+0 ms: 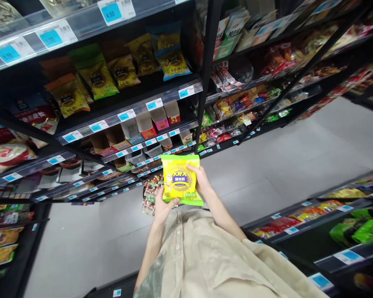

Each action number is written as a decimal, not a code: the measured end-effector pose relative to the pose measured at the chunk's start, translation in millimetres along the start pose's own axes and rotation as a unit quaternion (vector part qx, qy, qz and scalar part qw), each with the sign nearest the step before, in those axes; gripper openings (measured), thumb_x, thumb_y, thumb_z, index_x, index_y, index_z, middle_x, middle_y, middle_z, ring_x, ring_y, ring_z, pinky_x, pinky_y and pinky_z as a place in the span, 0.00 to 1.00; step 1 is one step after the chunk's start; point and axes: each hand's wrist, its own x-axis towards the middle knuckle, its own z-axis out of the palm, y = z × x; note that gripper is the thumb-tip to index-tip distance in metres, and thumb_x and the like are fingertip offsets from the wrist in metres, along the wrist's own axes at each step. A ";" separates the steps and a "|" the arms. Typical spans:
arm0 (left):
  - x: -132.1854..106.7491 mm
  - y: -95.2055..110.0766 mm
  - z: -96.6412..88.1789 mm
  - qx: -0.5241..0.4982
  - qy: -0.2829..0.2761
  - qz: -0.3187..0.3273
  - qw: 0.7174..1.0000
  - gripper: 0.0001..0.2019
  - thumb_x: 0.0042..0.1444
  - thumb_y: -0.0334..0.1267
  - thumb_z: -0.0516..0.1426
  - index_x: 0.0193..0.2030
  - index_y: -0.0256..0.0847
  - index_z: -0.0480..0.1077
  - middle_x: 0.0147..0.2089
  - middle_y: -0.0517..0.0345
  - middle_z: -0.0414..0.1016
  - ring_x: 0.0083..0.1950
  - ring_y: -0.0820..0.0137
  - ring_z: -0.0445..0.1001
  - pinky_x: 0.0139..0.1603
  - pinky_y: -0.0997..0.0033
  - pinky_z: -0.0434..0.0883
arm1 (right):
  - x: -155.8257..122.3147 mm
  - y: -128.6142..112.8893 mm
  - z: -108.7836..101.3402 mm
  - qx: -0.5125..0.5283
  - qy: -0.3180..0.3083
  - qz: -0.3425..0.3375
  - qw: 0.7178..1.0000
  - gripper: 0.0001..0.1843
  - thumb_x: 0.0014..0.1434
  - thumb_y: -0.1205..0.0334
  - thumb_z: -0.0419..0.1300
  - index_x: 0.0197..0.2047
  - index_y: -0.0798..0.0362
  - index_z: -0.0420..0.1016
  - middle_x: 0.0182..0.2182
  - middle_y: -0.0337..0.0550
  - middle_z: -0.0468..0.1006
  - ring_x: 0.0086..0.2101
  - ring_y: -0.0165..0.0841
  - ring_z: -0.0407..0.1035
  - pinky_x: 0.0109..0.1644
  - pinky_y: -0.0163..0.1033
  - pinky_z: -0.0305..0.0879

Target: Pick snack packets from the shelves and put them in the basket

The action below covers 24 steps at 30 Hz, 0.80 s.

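A yellow and green snack bag (180, 180) is held upright in front of my chest, label toward me. My left hand (162, 205) grips its lower left corner, thumb on the front. My right hand (200, 179) clasps its right edge, fingers curled behind the bag. Just below the left hand, a bundle of small red and white packets (149, 195) hangs or lies near the bag; what bears it is hidden.
Black shop shelves (161, 104) with blue price tags and more snack bags (96, 74) run along the left and far side. Another shelf unit (329, 215) stands close on my right. A grey floor aisle (282, 165) runs between them.
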 end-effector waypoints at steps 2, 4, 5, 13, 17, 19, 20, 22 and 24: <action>0.0 -2.7 -0.4 0.009 -0.011 -0.002 1.000 0.43 0.36 0.42 0.76 0.61 0.37 0.69 0.55 0.43 0.79 0.49 0.56 0.82 0.42 0.64 0.82 | 0.6 -0.2 -0.1 0.003 0.015 0.004 1.000 0.18 0.48 0.51 0.73 0.41 0.49 0.84 0.42 0.45 0.87 0.45 0.51 0.81 0.50 0.51 0.78; 0.8 -5.7 -1.9 0.028 -0.006 0.010 1.000 0.41 0.39 0.45 0.75 0.61 0.37 0.70 0.58 0.42 0.78 0.53 0.54 0.81 0.47 0.63 0.81 | 1.3 0.0 0.0 0.012 0.029 0.010 0.999 0.17 0.49 0.49 0.72 0.39 0.49 0.83 0.41 0.45 0.87 0.47 0.51 0.80 0.51 0.52 0.77; 1.2 -6.7 -2.6 0.038 -0.001 0.018 0.999 0.40 0.40 0.45 0.74 0.61 0.37 0.70 0.59 0.42 0.78 0.56 0.54 0.79 0.51 0.63 0.80 | 1.6 0.2 0.1 0.019 0.034 0.015 0.999 0.16 0.50 0.48 0.71 0.38 0.49 0.83 0.40 0.45 0.87 0.48 0.51 0.80 0.52 0.52 0.77; 0.3 -1.9 -2.5 0.093 0.013 0.027 0.995 0.40 0.35 0.39 0.76 0.59 0.36 0.72 0.58 0.42 0.79 0.57 0.53 0.79 0.57 0.59 0.77 | -0.4 1.1 0.9 0.029 0.040 0.040 0.998 0.22 0.53 0.39 0.67 0.38 0.49 0.82 0.41 0.47 0.87 0.51 0.51 0.78 0.54 0.51 0.76; 1.1 -5.8 -4.1 0.118 0.035 0.021 0.992 0.47 0.30 0.36 0.77 0.63 0.37 0.69 0.63 0.39 0.75 0.62 0.51 0.75 0.61 0.56 0.74 | -1.5 1.0 0.4 0.032 0.047 0.043 0.997 0.21 0.53 0.39 0.67 0.37 0.49 0.83 0.42 0.46 0.87 0.49 0.51 0.79 0.53 0.51 0.76; 1.3 -7.5 -4.7 0.122 0.040 0.025 0.991 0.49 0.30 0.36 0.77 0.63 0.36 0.69 0.64 0.38 0.73 0.64 0.50 0.73 0.63 0.55 0.72 | -1.1 1.1 0.1 0.034 0.048 0.045 0.997 0.22 0.53 0.39 0.67 0.37 0.50 0.83 0.42 0.47 0.87 0.49 0.50 0.79 0.52 0.51 0.76; 1.2 -7.5 -4.6 0.123 0.039 0.029 0.991 0.48 0.30 0.36 0.77 0.63 0.36 0.69 0.64 0.38 0.73 0.64 0.50 0.73 0.63 0.55 0.72 | -0.9 1.2 0.0 0.034 0.049 0.047 0.997 0.22 0.53 0.39 0.67 0.38 0.50 0.83 0.41 0.47 0.87 0.48 0.50 0.79 0.52 0.51 0.76; 0.5 -6.3 -4.1 0.123 0.035 0.036 0.991 0.47 0.30 0.37 0.77 0.62 0.36 0.70 0.62 0.40 0.75 0.63 0.50 0.74 0.63 0.56 0.73 | -0.4 1.4 0.1 0.035 0.050 0.051 0.997 0.23 0.52 0.39 0.67 0.38 0.50 0.82 0.41 0.48 0.87 0.49 0.50 0.79 0.52 0.51 0.76; -0.4 -4.4 -3.4 0.123 0.032 0.040 0.991 0.46 0.30 0.37 0.77 0.60 0.37 0.71 0.61 0.42 0.77 0.62 0.51 0.75 0.62 0.57 0.73 | -0.2 1.6 0.2 0.038 0.050 0.054 0.997 0.23 0.52 0.39 0.67 0.38 0.50 0.82 0.41 0.48 0.87 0.49 0.50 0.79 0.52 0.51 0.76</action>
